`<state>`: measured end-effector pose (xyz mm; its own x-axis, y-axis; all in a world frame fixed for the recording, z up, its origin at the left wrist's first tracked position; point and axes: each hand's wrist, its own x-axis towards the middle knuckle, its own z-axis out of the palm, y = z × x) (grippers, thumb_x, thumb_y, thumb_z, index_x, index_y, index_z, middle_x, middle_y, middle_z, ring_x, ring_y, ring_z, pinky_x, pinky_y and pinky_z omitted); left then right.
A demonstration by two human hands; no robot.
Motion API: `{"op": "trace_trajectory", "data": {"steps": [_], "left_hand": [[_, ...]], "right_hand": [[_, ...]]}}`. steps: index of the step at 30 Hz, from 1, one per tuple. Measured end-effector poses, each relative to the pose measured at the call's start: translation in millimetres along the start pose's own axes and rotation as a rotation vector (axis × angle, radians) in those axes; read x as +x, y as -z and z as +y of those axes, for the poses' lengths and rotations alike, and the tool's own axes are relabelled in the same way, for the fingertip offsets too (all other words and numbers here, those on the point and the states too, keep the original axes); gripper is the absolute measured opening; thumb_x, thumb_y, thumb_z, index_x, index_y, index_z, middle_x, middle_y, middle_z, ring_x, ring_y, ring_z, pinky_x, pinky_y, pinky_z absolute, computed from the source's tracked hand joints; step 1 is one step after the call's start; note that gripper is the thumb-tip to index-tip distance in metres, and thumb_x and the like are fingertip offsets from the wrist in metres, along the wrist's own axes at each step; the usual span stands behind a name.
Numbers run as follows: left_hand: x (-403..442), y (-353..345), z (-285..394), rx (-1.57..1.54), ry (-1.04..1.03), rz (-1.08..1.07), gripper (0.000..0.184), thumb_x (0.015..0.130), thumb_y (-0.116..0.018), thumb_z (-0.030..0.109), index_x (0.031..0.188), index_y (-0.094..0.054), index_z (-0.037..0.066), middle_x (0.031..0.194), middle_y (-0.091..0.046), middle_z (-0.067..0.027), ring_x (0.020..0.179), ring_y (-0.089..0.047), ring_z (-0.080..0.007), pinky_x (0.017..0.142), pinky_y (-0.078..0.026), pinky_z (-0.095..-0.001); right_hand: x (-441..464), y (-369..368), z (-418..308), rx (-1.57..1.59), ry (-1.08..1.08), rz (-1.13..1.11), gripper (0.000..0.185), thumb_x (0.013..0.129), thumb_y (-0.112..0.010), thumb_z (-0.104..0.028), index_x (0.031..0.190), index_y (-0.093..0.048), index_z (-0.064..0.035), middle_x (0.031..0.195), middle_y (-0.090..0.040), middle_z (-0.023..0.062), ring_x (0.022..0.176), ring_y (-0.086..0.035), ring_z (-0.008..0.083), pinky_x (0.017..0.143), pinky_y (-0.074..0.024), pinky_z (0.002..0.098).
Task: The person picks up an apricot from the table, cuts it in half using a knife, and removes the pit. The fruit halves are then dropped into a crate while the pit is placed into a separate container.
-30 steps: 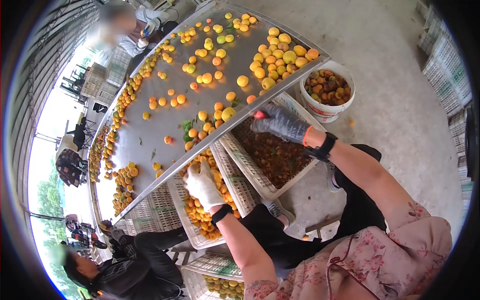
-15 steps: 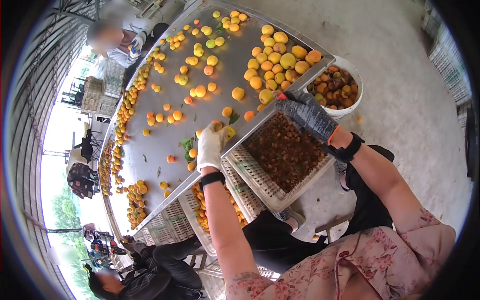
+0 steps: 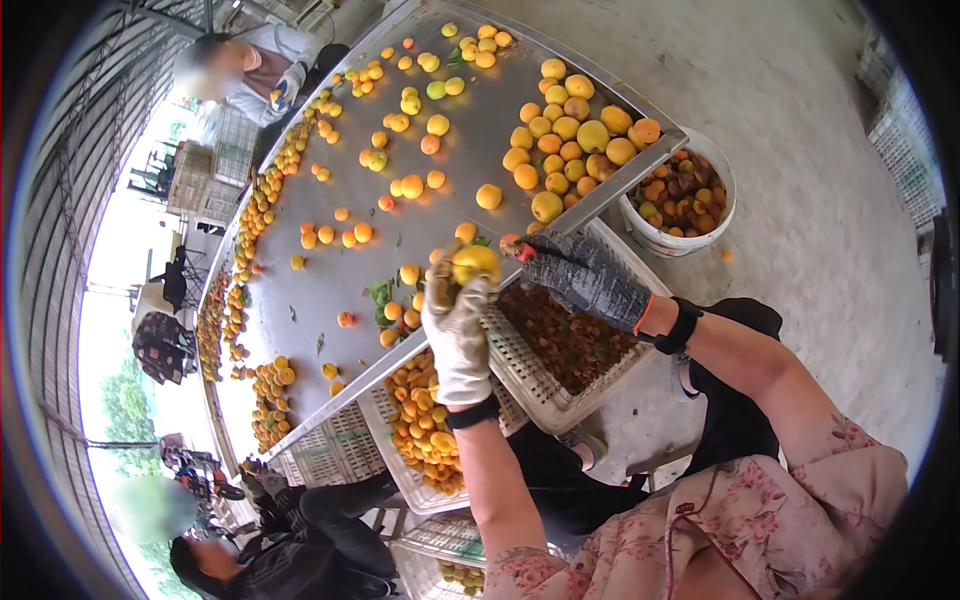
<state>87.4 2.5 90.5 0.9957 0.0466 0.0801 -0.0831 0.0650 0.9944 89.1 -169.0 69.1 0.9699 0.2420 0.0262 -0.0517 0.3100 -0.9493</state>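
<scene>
My left hand (image 3: 458, 325), in a white glove, is closed around a yellow apricot (image 3: 476, 264) just above the table's near edge. My right hand (image 3: 585, 277), in a grey glove with a red-orange patch at the fingertips, is beside it with its fingers drawn together; I cannot make out what they hold, if anything. Directly beyond those fingertips an orange apricot (image 3: 508, 243) shows in part. Under my right hand is a white crate (image 3: 570, 410) of brown, pit-like pieces. Several apricots (image 3: 565, 128) lie grouped in the table's near right corner.
The metal table (image 3: 330, 270) has a raised rim and carries scattered apricots and leaves. A white bucket (image 3: 735, 185) of spoiled-looking fruit stands at its right corner. A crate of apricots (image 3: 420, 425) sits below the edge. One person (image 3: 265, 75) sits across the table, another (image 3: 290, 530) at lower left.
My left hand has lifted off the table edge and turned, bringing the yellow apricot into view. My right hand has come down and left from the table rim toward it.
</scene>
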Motion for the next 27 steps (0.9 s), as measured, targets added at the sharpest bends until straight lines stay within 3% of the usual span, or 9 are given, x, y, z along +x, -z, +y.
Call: {"op": "trace_trajectory", "data": {"steps": [3,5,8,12,15,17,18,20,27], "left_hand": [[-18.3,-13.3,-4.9,-0.059,-0.017,0.005,0.050,0.078,-0.060,-0.004,0.127,-0.047,0.002,0.114,-0.054,-0.0066,0.096,-0.056,-0.0143,0.082,-0.048,-0.0259],[-24.2,-2.9,-15.1,-0.081,-0.022,0.002,0.054,0.076,-0.058,-0.008,0.128,-0.046,0.003,0.117,-0.052,-0.0067,0.101,-0.054,-0.0146,0.087,-0.045,-0.0269],[-30.1,4.6,-16.5,-0.089,-0.028,-0.002,0.058,0.074,-0.057,-0.010,0.129,-0.045,0.004,0.119,-0.051,-0.0068,0.105,-0.052,-0.0155,0.092,-0.043,-0.0283],[-35.1,13.1,-13.1,-0.269,0.017,0.003,0.053,0.077,-0.053,-0.008,0.129,-0.044,0.002,0.116,-0.052,-0.0087,0.104,-0.054,-0.0169,0.088,-0.047,-0.0312],[-36.4,33.7,-26.2,-0.486,0.063,0.025,0.047,0.081,-0.047,-0.003,0.127,-0.041,-0.002,0.113,-0.054,-0.0134,0.098,-0.058,-0.0235,0.081,-0.050,-0.0327],[-38.2,42.8,-29.9,-0.538,0.076,0.013,0.045,0.083,-0.047,0.001,0.127,-0.041,-0.002,0.111,-0.054,-0.0131,0.095,-0.058,-0.0233,0.080,-0.050,-0.0310],[-39.5,44.1,-29.1,-0.534,0.082,0.011,0.044,0.084,-0.047,0.002,0.127,-0.040,-0.002,0.111,-0.054,-0.0131,0.095,-0.059,-0.0235,0.080,-0.050,-0.0308],[-41.2,44.0,-26.7,-0.561,0.076,-0.016,0.044,0.084,-0.047,0.002,0.128,-0.040,-0.002,0.111,-0.054,-0.0133,0.095,-0.059,-0.0239,0.080,-0.050,-0.0306],[-45.7,48.0,-24.1,-0.609,0.053,-0.031,0.045,0.084,-0.052,0.002,0.128,-0.041,-0.005,0.113,-0.054,-0.0142,0.100,-0.058,-0.0228,0.083,-0.051,-0.0314]], "right_hand": [[-3.5,-5.1,5.5,-0.016,0.130,0.058,0.021,0.090,-0.058,-0.017,0.104,-0.060,-0.0006,0.079,-0.060,-0.0001,0.071,-0.054,0.0063,0.063,-0.0461,0.0229],[-3.1,-4.9,-2.1,0.103,-0.180,-0.020,0.022,0.089,-0.059,-0.016,0.106,-0.060,-0.0024,0.080,-0.060,-0.0006,0.071,-0.054,0.0045,0.061,-0.0454,0.0218],[-7.2,-2.5,9.2,0.112,-0.206,-0.048,0.023,0.090,-0.058,-0.015,0.109,-0.060,-0.0039,0.080,-0.061,-0.0015,0.069,-0.053,0.0033,0.058,-0.0441,0.0206],[-13.4,-7.9,22.0,0.183,-0.065,-0.047,0.024,0.090,-0.059,-0.014,0.111,-0.060,-0.0036,0.078,-0.061,-0.0027,0.066,-0.053,0.0034,0.057,-0.0441,0.0205],[-21.0,-12.9,23.9,0.042,0.055,-0.105,0.023,0.089,-0.059,-0.012,0.110,-0.060,-0.0022,0.083,-0.065,-0.0005,0.072,-0.057,0.0064,0.062,-0.0472,0.0240],[-31.1,-19.8,20.3,-0.426,0.391,-0.077,0.023,0.086,-0.061,-0.011,0.107,-0.061,-0.0005,0.089,-0.067,0.0069,0.077,-0.064,0.0171,0.066,-0.0495,0.0305],[-33.0,-20.2,23.8,-0.431,0.387,-0.080,0.023,0.086,-0.061,-0.011,0.107,-0.061,-0.0005,0.089,-0.067,0.0069,0.077,-0.064,0.0171,0.066,-0.0495,0.0305],[-34.6,-21.8,30.8,-0.675,0.522,-0.063,0.024,0.084,-0.063,-0.013,0.104,-0.061,0.0000,0.091,-0.066,0.0138,0.081,-0.064,0.0292,0.069,-0.0497,0.0355],[-35.3,-37.2,28.4,-0.745,0.445,-0.081,0.024,0.085,-0.062,-0.019,0.100,-0.061,-0.0003,0.087,-0.065,0.0162,0.078,-0.062,0.0332,0.066,-0.0489,0.0378]]}}
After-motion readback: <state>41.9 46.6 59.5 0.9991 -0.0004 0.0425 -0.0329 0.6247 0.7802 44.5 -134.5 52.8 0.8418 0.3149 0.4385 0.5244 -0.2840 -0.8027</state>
